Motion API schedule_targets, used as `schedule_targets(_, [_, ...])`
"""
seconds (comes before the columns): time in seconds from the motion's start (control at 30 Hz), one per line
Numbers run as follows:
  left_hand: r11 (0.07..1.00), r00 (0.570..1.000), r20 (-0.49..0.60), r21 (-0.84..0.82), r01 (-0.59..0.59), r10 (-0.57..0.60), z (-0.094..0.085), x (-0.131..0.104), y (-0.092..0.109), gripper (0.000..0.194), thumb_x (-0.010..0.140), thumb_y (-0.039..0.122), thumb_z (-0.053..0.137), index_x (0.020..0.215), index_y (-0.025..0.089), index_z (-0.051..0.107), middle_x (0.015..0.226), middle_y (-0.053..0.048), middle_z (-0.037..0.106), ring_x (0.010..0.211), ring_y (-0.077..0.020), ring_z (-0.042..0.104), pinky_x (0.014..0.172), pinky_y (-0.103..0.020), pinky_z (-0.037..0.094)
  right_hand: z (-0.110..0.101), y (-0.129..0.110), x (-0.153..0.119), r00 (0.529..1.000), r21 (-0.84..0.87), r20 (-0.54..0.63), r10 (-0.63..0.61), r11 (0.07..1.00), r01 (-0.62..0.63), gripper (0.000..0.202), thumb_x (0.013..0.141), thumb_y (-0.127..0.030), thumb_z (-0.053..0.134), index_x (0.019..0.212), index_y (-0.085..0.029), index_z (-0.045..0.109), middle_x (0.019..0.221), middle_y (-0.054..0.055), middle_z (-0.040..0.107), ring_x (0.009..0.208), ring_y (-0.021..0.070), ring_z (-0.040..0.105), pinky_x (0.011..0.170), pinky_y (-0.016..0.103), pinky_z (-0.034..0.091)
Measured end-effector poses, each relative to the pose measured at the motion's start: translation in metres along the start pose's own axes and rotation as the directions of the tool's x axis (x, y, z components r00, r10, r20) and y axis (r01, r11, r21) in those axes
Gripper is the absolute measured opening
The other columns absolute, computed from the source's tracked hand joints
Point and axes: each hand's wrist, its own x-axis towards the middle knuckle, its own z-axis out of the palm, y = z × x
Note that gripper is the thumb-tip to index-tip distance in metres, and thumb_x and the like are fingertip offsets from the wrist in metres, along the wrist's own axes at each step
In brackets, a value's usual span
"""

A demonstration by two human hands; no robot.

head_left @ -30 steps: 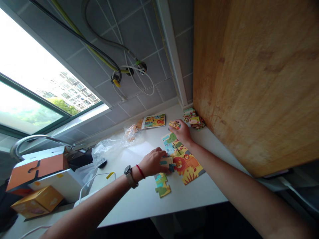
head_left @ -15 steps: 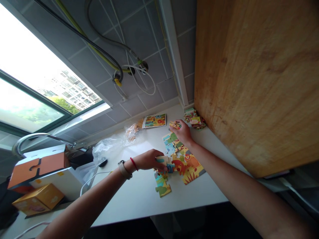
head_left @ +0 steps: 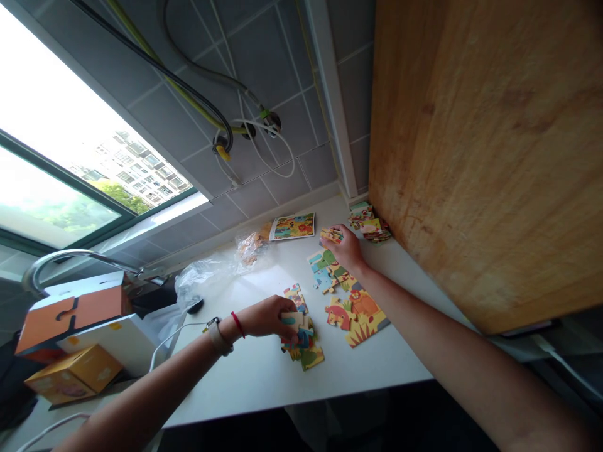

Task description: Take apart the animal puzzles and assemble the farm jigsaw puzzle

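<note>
My left hand [head_left: 276, 317] grips a puzzle piece [head_left: 291, 319] above a joined strip of puzzle pieces [head_left: 312, 358] at the counter's middle. Between finger and thumb of my right hand [head_left: 346, 245] is a small stack of puzzle pieces [head_left: 331, 235]. Below that hand lies a section of joined blue and green pieces [head_left: 321, 271]. It runs toward an orange and yellow section with a lion [head_left: 365, 311], partly behind my right forearm. A red animal piece [head_left: 338, 315] sits at that section's left side.
A picture card [head_left: 293, 226] lies near the wall beside crumpled clear plastic [head_left: 202, 279]. More pieces are piled [head_left: 372, 227] by the wooden board [head_left: 471, 157]. Boxes [head_left: 75, 320] and a faucet [head_left: 80, 254] stand at left. The white counter's [head_left: 245, 386] front edge runs below.
My left hand has moved left with its piece, away from the red animal piece and over the left strip. My right hand has hardly moved.
</note>
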Motion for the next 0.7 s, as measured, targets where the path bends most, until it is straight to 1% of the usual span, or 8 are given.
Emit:
schedule_targets(0.1, [0.999,0.998,-0.045,0.031,-0.039,0.041,0.021,-0.001,0.003,0.042,0.063,0.043,0.090,0.086,0.016,0.067,0.080,0.000,0.071,0.070,-0.0153,0.060,0.061,-0.025,0.045,-0.001,0.000,0.000,1.000,-0.010,0.007,-0.004,1.000,0.005,0.032,0.070,-0.041,0.076,0.095,-0.023,0.065,0.095,0.008,0.077,0.086,0.0260,0.072,0.084,0.041,0.057])
schedule_targets(0.17, [0.992,0.991,-0.114,0.110,-0.056,0.068,0.033,-0.003,0.005,0.041,0.066,0.045,0.089,0.087,0.016,0.069,0.079,0.001,0.069,0.070,-0.0146,0.056,0.060,-0.025,0.042,-0.001,0.001,0.001,1.000,-0.025,0.012,-0.007,1.000,0.008,0.031,0.071,-0.040,0.076,0.095,-0.024,0.065,0.096,0.007,0.077,0.087,0.0261,0.072,0.084,0.041,0.057])
schedule_targets(0.23, [0.974,0.973,-0.203,0.214,-0.067,0.112,0.041,-0.005,0.004,0.041,0.066,0.046,0.089,0.089,0.018,0.071,0.084,0.000,0.067,0.074,-0.0159,0.055,0.064,-0.026,0.042,0.000,0.001,0.001,1.000,-0.041,0.012,-0.010,0.999,0.010,0.031,0.071,-0.040,0.075,0.095,-0.024,0.065,0.096,0.007,0.077,0.087,0.0264,0.072,0.084,0.041,0.057])
schedule_targets(0.33, [0.944,0.942,-0.283,0.317,-0.085,0.180,0.045,-0.008,0.002,0.041,0.067,0.043,0.090,0.096,0.019,0.073,0.101,-0.004,0.067,0.086,-0.0201,0.059,0.078,-0.031,0.048,0.000,0.001,0.001,1.000,-0.049,0.011,-0.015,0.999,0.015,0.031,0.071,-0.041,0.075,0.095,-0.023,0.065,0.096,0.007,0.077,0.087,0.0265,0.072,0.084,0.041,0.056])
schedule_targets(0.4, [0.934,0.936,-0.293,0.347,-0.087,0.196,0.045,-0.009,0.000,0.042,0.067,0.043,0.091,0.097,0.019,0.074,0.107,-0.007,0.066,0.091,-0.0226,0.062,0.083,-0.034,0.050,0.001,0.001,0.000,1.000,-0.044,0.014,-0.011,0.999,0.012,0.031,0.071,-0.041,0.075,0.095,-0.023,0.065,0.096,0.007,0.077,0.086,0.0264,0.072,0.083,0.041,0.056])
schedule_targets(0.57, [0.918,0.931,-0.304,0.390,-0.073,0.203,0.045,-0.011,0.002,0.048,0.067,0.047,0.092,0.102,0.020,0.073,0.112,-0.009,0.064,0.100,-0.0279,0.064,0.093,-0.040,0.054,0.000,0.000,0.000,1.000,-0.043,0.005,-0.008,0.999,0.008,0.031,0.070,-0.041,0.075,0.094,-0.024,0.065,0.095,0.007,0.077,0.085,0.0261,0.072,0.082,0.041,0.056])
schedule_targets(0.63, [0.914,0.925,-0.319,0.400,-0.068,0.208,0.047,-0.012,0.003,0.054,0.067,0.047,0.093,0.109,0.021,0.071,0.115,-0.010,0.063,0.103,-0.0292,0.064,0.094,-0.043,0.054,0.000,0.000,0.000,1.000,-0.045,0.006,-0.012,0.999,0.013,0.031,0.070,-0.041,0.075,0.094,-0.024,0.065,0.094,0.007,0.077,0.084,0.0261,0.072,0.082,0.040,0.056])
schedule_targets(0.7, [0.908,0.906,-0.353,0.413,-0.073,0.233,0.049,-0.014,0.003,0.067,0.066,0.049,0.094,0.120,0.023,0.066,0.120,-0.011,0.061,0.107,-0.0312,0.063,0.097,-0.047,0.054,-0.001,-0.001,0.000,1.000,-0.045,0.009,-0.012,0.999,0.012,0.032,0.070,-0.041,0.075,0.094,-0.023,0.065,0.093,0.007,0.077,0.084,0.0263,0.072,0.082,0.040,0.056])
